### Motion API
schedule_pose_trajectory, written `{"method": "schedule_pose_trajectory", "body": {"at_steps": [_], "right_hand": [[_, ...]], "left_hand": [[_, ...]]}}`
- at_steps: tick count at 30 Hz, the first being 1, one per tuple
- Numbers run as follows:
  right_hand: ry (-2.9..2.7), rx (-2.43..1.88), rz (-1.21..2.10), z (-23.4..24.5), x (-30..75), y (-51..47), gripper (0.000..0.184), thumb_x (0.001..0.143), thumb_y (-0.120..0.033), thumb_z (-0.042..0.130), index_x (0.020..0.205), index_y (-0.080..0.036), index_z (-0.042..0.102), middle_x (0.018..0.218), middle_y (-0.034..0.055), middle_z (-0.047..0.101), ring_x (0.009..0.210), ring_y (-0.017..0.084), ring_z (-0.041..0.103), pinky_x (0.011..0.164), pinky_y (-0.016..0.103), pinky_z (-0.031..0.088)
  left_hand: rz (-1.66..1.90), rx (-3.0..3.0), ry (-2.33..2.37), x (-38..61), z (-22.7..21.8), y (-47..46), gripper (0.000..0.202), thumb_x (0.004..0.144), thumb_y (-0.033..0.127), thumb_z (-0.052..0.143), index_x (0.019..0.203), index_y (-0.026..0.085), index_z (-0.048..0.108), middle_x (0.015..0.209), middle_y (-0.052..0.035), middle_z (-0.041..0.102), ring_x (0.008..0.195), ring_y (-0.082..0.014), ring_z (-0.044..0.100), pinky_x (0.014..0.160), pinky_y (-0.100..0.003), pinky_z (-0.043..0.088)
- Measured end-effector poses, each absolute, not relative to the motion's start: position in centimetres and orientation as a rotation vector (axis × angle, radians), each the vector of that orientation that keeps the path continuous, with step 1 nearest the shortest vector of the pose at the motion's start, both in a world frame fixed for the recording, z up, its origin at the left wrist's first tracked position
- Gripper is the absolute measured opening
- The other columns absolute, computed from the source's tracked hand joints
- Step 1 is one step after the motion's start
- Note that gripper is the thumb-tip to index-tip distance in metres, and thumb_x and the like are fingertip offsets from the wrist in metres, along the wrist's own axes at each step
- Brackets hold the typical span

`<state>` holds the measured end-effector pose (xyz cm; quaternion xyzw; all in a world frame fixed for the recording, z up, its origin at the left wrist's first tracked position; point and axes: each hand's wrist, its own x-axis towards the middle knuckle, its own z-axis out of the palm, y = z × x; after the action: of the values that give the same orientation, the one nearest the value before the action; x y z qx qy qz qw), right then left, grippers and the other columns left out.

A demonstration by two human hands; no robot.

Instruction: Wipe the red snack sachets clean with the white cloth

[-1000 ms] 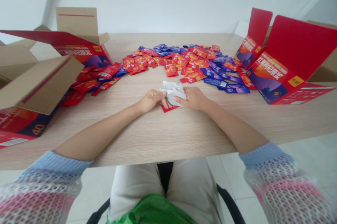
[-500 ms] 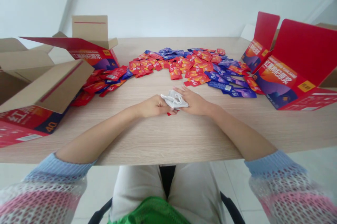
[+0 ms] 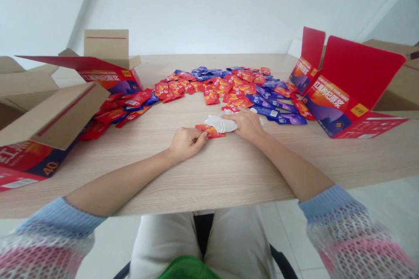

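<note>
A red and orange sachet (image 3: 216,132) lies in front of me, partly covered by a white cloth (image 3: 214,122). My left hand (image 3: 188,142) is closed, thumb and finger pinching the sachet's near left edge. My right hand (image 3: 247,125) grips the cloth from the right and presses it onto the sachet's face. Just beyond my hands spreads a pile of red sachets (image 3: 211,94) and blue-purple sachets (image 3: 290,118).
At the left stand two open printed cartons, the nearer carton (image 3: 22,163) and the farther carton (image 3: 108,77). More red sachets (image 3: 137,98) lie beside them. At the right are further open cartons (image 3: 334,104). The wooden table's (image 3: 196,196) front edge is close to my lap.
The cloth has opened out flatter, and the sachet under it now shows. My right hand has shifted right with the cloth; my left has come away from the cloth. The view has tilted slightly.
</note>
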<state>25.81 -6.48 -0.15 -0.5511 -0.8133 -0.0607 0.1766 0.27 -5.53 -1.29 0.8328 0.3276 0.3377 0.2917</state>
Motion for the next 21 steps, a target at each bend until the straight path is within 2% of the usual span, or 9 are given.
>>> {"method": "schedule_pose_trajectory", "body": {"at_steps": [3,6,9,11,12,14,17,19,21], "right_hand": [[-2.104,-1.834,-0.181,-0.2,27.0,-6.4,0.055,0.075,-0.017,0.057,0.127,-0.031,0.062,0.105,0.0078,0.074,0.098,0.030,0.068,0.081,0.039,0.049],[-1.943,-1.902,-0.230,-0.3,27.2,-6.3,0.053,0.074,-0.017,0.056,0.126,-0.030,0.064,0.100,0.0089,0.075,0.094,0.031,0.069,0.075,0.037,0.049],[-1.832,-1.898,-0.214,-0.7,26.7,-6.4,0.051,0.075,-0.018,0.056,0.124,-0.028,0.065,0.099,0.0093,0.075,0.091,0.031,0.069,0.074,0.037,0.050],[-1.780,-1.878,-0.148,-1.1,26.4,-6.5,0.051,0.074,-0.017,0.056,0.123,-0.027,0.065,0.101,0.0084,0.075,0.092,0.031,0.068,0.077,0.038,0.050],[-1.756,-1.852,-0.109,-1.4,26.2,-6.6,0.051,0.074,-0.016,0.055,0.122,-0.027,0.066,0.103,0.0079,0.074,0.094,0.031,0.068,0.079,0.038,0.050],[-1.709,-1.773,-0.036,-1.7,26.0,-6.7,0.049,0.074,-0.015,0.054,0.120,-0.025,0.067,0.108,0.0073,0.073,0.098,0.030,0.067,0.082,0.039,0.050],[-1.628,-1.642,0.056,-1.9,25.7,-7.0,0.042,0.076,-0.018,0.054,0.115,-0.020,0.068,0.106,0.0086,0.073,0.096,0.030,0.067,0.081,0.041,0.051],[-1.562,-1.563,0.103,-1.8,25.5,-7.2,0.033,0.079,-0.023,0.056,0.108,-0.018,0.070,0.101,0.0095,0.074,0.092,0.030,0.067,0.080,0.042,0.051],[-1.496,-1.490,0.127,-1.7,25.1,-7.5,0.027,0.081,-0.029,0.057,0.101,-0.017,0.071,0.100,0.0102,0.073,0.091,0.030,0.067,0.081,0.043,0.051]], "left_hand": [[1.096,2.285,1.007,-0.4,-1.4,-4.9,0.033,0.094,0.036,0.046,0.085,0.018,0.072,0.103,-0.0083,0.073,0.109,-0.0232,0.064,0.096,-0.035,0.046],[1.056,2.393,1.138,-0.5,-1.9,-3.5,0.040,0.092,0.041,0.048,0.117,0.013,0.064,0.142,-0.0145,0.050,0.137,-0.0282,0.037,0.111,-0.045,0.030],[0.796,2.548,1.260,0.2,-2.6,-2.5,0.062,0.084,0.049,0.058,0.129,0.007,0.054,0.156,-0.0205,0.023,0.146,-0.0387,0.005,0.114,-0.056,0.016],[0.689,2.641,1.262,0.7,-2.9,-2.4,0.063,0.079,0.048,0.063,0.128,0.008,0.055,0.156,-0.0214,0.021,0.144,-0.0427,-0.002,0.113,-0.059,0.013],[0.683,2.666,1.246,0.8,-2.9,-2.5,0.061,0.078,0.046,0.065,0.125,0.009,0.056,0.154,-0.0212,0.025,0.144,-0.0430,0.001,0.113,-0.059,0.014],[0.742,2.603,1.233,0.8,-2.7,-2.7,0.053,0.075,0.040,0.068,0.118,0.011,0.058,0.141,-0.0209,0.044,0.140,-0.0409,0.021,0.110,-0.055,0.026],[0.875,2.234,1.350,0.4,-2.3,-2.5,0.044,0.072,0.035,0.072,0.107,0.014,0.055,0.102,-0.0131,0.064,0.107,-0.0338,0.057,0.092,-0.050,0.047],[0.993,1.878,1.407,0.0,-1.9,-2.0,0.031,0.074,0.028,0.069,0.098,0.016,0.053,0.087,-0.0071,0.064,0.087,-0.0273,0.064,0.081,-0.046,0.053],[1.107,1.450,1.346,-0.2,-1.5,-1.7,0.017,0.078,0.019,0.061,0.093,0.017,0.052,0.085,-0.0055,0.064,0.081,-0.0233,0.065,0.075,-0.043,0.056]]}}
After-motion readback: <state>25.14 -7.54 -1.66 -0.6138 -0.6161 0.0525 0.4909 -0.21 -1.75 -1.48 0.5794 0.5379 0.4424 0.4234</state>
